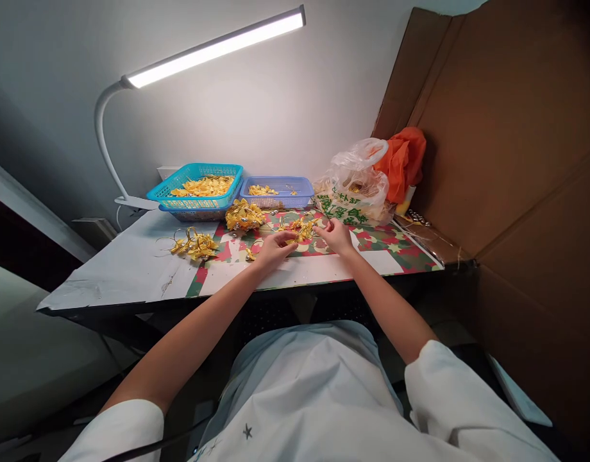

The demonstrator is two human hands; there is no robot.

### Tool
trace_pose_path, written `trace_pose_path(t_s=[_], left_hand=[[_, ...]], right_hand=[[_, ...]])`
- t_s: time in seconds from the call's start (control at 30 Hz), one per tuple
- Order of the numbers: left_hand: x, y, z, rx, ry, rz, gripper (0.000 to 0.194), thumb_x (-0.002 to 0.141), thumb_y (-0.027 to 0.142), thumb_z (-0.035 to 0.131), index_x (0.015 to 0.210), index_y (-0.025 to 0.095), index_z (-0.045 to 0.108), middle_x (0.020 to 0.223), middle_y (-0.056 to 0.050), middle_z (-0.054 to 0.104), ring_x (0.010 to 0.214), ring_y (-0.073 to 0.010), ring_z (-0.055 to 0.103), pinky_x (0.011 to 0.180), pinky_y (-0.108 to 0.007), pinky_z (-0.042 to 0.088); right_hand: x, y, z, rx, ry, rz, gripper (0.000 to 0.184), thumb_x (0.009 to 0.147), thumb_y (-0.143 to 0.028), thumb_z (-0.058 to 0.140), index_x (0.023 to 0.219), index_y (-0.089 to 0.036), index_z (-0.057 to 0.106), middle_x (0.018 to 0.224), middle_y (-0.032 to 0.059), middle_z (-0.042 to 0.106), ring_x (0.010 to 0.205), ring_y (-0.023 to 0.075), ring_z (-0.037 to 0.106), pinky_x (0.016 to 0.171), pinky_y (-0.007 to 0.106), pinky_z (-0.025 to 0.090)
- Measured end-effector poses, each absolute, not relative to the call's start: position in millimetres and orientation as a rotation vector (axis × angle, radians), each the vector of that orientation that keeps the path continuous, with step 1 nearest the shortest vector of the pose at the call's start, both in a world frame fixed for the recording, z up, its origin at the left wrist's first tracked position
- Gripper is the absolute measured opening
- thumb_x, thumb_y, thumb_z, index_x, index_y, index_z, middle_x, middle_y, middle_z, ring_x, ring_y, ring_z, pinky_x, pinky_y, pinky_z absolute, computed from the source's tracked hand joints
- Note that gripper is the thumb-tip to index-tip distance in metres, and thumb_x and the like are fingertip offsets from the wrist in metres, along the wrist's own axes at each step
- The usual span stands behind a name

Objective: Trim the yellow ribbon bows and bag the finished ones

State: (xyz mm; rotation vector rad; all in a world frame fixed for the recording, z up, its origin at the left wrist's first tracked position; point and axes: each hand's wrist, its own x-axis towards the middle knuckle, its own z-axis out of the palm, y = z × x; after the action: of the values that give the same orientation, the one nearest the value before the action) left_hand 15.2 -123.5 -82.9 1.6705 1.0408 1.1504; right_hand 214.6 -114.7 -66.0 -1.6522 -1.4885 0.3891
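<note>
My left hand is at the table's front, its thumb and fingers curled together at a small gold flower piece. My right hand is just right of it, fingertips pinched, with a thin dark strand sticking up from them; its kind is too small to tell. Gold artificial flowers with thin wire-like stems lie just beyond and between both hands. A dense bunch of gold flowers lies behind my left hand. Another gold cluster with looped stems rests farther left, and a small gold piece is beside my left wrist.
A blue basket of gold petals stands at the back left, beside a purple basket with fewer pieces. A clear plastic bag and orange bag sit back right. Cardboard walls the right side. A lamp hangs above.
</note>
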Motion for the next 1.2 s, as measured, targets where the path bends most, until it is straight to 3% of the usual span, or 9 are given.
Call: trace_pose_path(t_s=[0.13,0.3,0.43,0.57,0.7,0.83,1.0,1.1,1.2], left_hand=[[12.2,-124.8,-82.1,1.976,1.191,1.245,0.007,0.073,0.026,0.068,0.070,0.021,0.065,0.071,-0.003,0.066,0.064,-0.0178,0.055,0.068,-0.031,0.047],[9.1,-125.9,-82.2,2.238,1.549,1.266,0.011,0.072,0.013,0.061,0.071,0.022,0.056,0.067,-0.007,0.057,0.084,-0.0299,0.055,0.077,-0.038,0.044],[7.8,-132.0,-79.5,2.374,1.748,1.236,0.030,0.070,0.007,0.055,0.097,0.018,0.059,0.102,-0.015,0.064,0.101,-0.0343,0.053,0.085,-0.044,0.043],[7.0,-141.1,-72.3,2.621,1.471,1.311,0.051,0.065,0.014,0.061,0.115,0.018,0.053,0.132,-0.015,0.055,0.116,-0.0345,0.049,0.095,-0.046,0.039],[11.3,-143.1,-61.1,2.523,1.238,1.511,0.030,0.072,0.022,0.057,0.102,0.019,0.056,0.100,-0.011,0.064,0.094,-0.0277,0.057,0.085,-0.041,0.043],[27.0,-142.6,-48.1,2.038,1.049,1.361,0.013,0.085,0.033,0.052,0.089,0.021,0.052,0.060,0.002,0.054,0.055,-0.0151,0.052,0.060,-0.028,0.042],[44.7,-143.0,-44.5,1.175,0.701,0.933,0.027,0.081,0.040,0.061,0.094,0.020,0.047,0.067,-0.001,0.064,0.044,-0.0100,0.053,0.046,-0.021,0.040],[44.1,-141.3,-50.8,0.954,0.593,0.931,0.025,0.077,0.032,0.063,0.094,0.020,0.049,0.069,-0.001,0.066,0.046,-0.0090,0.055,0.046,-0.019,0.041],[40.3,-140.2,-58.0,0.893,0.614,0.882,0.023,0.081,0.038,0.059,0.092,0.019,0.051,0.064,-0.002,0.065,0.038,-0.0073,0.046,0.039,-0.017,0.034]], right_hand=[[201.8,-98.3,-68.9,-1.541,-1.513,0.531,0.033,0.063,-0.021,0.066,0.065,-0.024,0.033,0.064,-0.0048,0.056,0.057,0.0117,0.050,0.056,0.024,0.038],[203.3,-97.2,-61.2,-1.270,-1.517,0.538,0.029,0.068,-0.022,0.057,0.066,-0.025,0.028,0.066,-0.0038,0.055,0.066,0.0124,0.054,0.065,0.026,0.044],[212.1,-102.8,-50.0,-1.065,-1.564,0.594,0.032,0.070,-0.031,0.059,0.066,-0.025,0.027,0.069,-0.0017,0.058,0.070,0.0147,0.056,0.066,0.028,0.044],[209.8,-113.1,-42.0,-0.969,-1.615,0.675,0.036,0.070,-0.035,0.063,0.066,-0.024,0.029,0.070,-0.0014,0.058,0.067,0.0138,0.053,0.063,0.028,0.041],[200.6,-125.5,-32.6,-0.882,-1.677,0.708,0.033,0.073,-0.039,0.065,0.068,-0.024,0.036,0.069,-0.0027,0.055,0.061,0.0115,0.045,0.061,0.029,0.039],[194.2,-135.5,-21.1,-0.769,-1.691,0.700,0.037,0.075,-0.045,0.066,0.069,-0.023,0.037,0.070,-0.0032,0.050,0.063,0.0115,0.046,0.061,0.029,0.039],[194.7,-140.5,-17.9,-0.708,-1.694,0.749,0.050,0.074,-0.056,0.070,0.069,-0.024,0.032,0.074,-0.0015,0.054,0.069,0.0129,0.049,0.066,0.030,0.043],[198.3,-139.8,-23.0,-0.672,-1.687,0.807,0.054,0.072,-0.059,0.071,0.069,-0.024,0.030,0.076,-0.0009,0.055,0.070,0.0134,0.051,0.069,0.031,0.045],[201.3,-138.2,-29.2,-0.658,-1.702,0.822,0.054,0.072,-0.058,0.072,0.069,-0.024,0.030,0.077,-0.0003,0.055,0.072,0.0137,0.051,0.070,0.032,0.045]])
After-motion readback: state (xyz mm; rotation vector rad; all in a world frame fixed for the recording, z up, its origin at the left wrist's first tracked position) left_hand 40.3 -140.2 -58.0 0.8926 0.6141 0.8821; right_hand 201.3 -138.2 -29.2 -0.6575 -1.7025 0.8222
